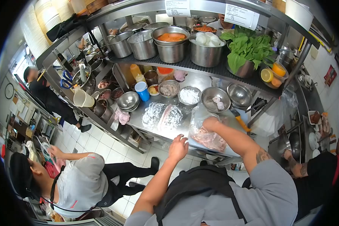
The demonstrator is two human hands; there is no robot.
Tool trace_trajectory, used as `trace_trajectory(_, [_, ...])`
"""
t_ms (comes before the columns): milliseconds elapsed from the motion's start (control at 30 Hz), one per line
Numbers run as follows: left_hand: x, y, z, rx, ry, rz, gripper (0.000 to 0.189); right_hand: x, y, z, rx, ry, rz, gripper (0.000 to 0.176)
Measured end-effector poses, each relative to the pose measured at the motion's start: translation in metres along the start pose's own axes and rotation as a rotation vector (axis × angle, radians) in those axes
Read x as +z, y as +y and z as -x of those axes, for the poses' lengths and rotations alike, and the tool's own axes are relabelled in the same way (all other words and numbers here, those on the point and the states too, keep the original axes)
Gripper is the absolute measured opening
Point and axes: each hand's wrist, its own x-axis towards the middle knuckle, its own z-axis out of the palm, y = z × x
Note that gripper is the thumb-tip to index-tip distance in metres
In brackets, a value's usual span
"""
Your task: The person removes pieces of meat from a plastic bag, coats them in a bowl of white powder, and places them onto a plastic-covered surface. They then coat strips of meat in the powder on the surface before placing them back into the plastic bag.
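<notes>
My right hand (211,123) is at a clear plastic bag (208,138) of raw, pinkish meat on a white cutting board (234,138). Its fingers look curled into the bag; their tips are hidden. My left hand (178,147) hovers in front of the counter edge, fingers loosely bent and apart, with nothing in them. Beyond the bag sits a metal bowl (209,98) with a few pale pieces in it. A yellow-handled knife (242,122) lies to the right. Left of the bag, white flour (153,113) covers the steel, with a floured strip of meat (165,116) in it.
Bowls of white powder (189,95) and raw meat (169,89) stand behind, near a blue cup (142,91). A shelf above bears metal pots (143,46) and leafy greens (248,49). One co-worker (77,180) stands at left, another (312,177) at right.
</notes>
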Motion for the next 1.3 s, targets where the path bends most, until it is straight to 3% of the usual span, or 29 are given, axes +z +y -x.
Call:
trace_trajectory(167, [-0.013, -0.029, 0.025, -0.163, 0.022, 0.112, 0.024, 0.009, 0.010, -0.007, -0.022, 0.086, -0.059, 0.022])
trace_trajectory(300, [-0.004, -0.041, 0.027, -0.162, 0.103, 0.140, 0.021, -0.014, 0.014, 0.012, 0.043, 0.089, -0.152, 0.024])
trace_trajectory(400, [-0.018, -0.021, 0.018, -0.145, 0.057, 0.181, 0.021, -0.036, 0.024, 0.032, 0.105, 0.097, -0.258, 0.024])
trace_trajectory(500, [-0.016, -0.012, 0.004, -0.070, 0.157, 0.250, 0.020, -0.027, 0.047, 0.029, 0.157, 0.223, -0.434, 0.027])
trace_trajectory(600, [-0.019, 0.001, -0.015, -0.076, 0.093, 0.304, 0.022, -0.029, 0.063, 0.034, 0.119, 0.252, -0.644, 0.029])
trace_trajectory(700, [-0.018, 0.025, -0.041, -0.066, 0.034, 0.331, 0.025, -0.025, 0.075, 0.026, 0.333, 0.105, -1.019, 0.030])
trace_trajectory(733, [-0.011, 0.034, -0.053, -0.037, 0.048, 0.353, 0.025, -0.027, 0.075, 0.029, 0.374, 0.087, -1.206, 0.020])
trace_trajectory(833, [0.024, 0.054, -0.098, 0.140, 0.135, 0.354, 0.032, -0.025, 0.066, 0.029, 0.326, 0.123, -1.393, 0.021])
trace_trajectory(933, [0.044, 0.076, -0.125, 0.123, 0.102, 0.277, 0.036, -0.036, 0.049, 0.036, 0.239, 0.157, -1.502, 0.021])
trace_trajectory(1033, [0.058, 0.072, -0.138, -0.098, 0.070, 0.311, 0.031, -0.034, 0.036, 0.034, 0.143, 0.193, -1.569, 0.022])
trace_trajectory(1167, [0.063, 0.035, -0.151, -0.095, 0.039, 0.362, 0.023, 0.003, 0.035, 0.016, 0.056, 0.284, -1.643, 0.019])
trace_trajectory(1267, [0.057, 0.011, -0.160, -0.088, 0.029, 0.455, 0.021, 0.016, 0.029, 0.010, 0.115, 0.430, -1.094, 0.024])
trace_trajectory(1300, [0.053, 0.008, -0.161, -0.108, 0.017, 0.485, 0.021, 0.014, 0.026, 0.013, 0.120, 0.386, -0.916, 0.026])
